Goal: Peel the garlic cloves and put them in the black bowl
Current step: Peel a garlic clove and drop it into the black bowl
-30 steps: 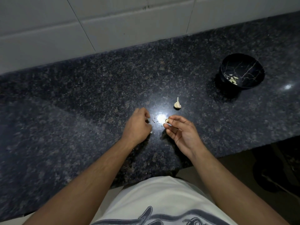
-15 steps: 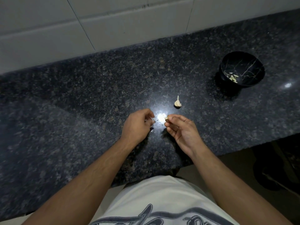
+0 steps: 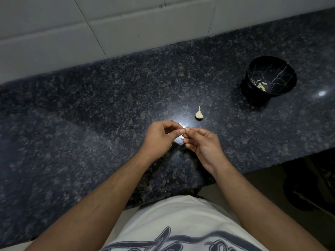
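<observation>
1. Left hand (image 3: 159, 137) and right hand (image 3: 201, 142) meeting fingertip to fingertip above the dark speckled desk (image 3: 90, 109).
2. Fingers of both curled, pinching a small garlic clove (image 3: 185, 128), mostly hidden.
3. Garlic bulb piece (image 3: 199, 114) just beyond, on the desk.
4. Black bowl (image 3: 271, 77) far right, holding peeled cloves (image 3: 261, 86).

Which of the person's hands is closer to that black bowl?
The right hand. It sits toward the black bowl, which stands on the far right of the counter; the left hand is on the other side of it, farther away.
</observation>
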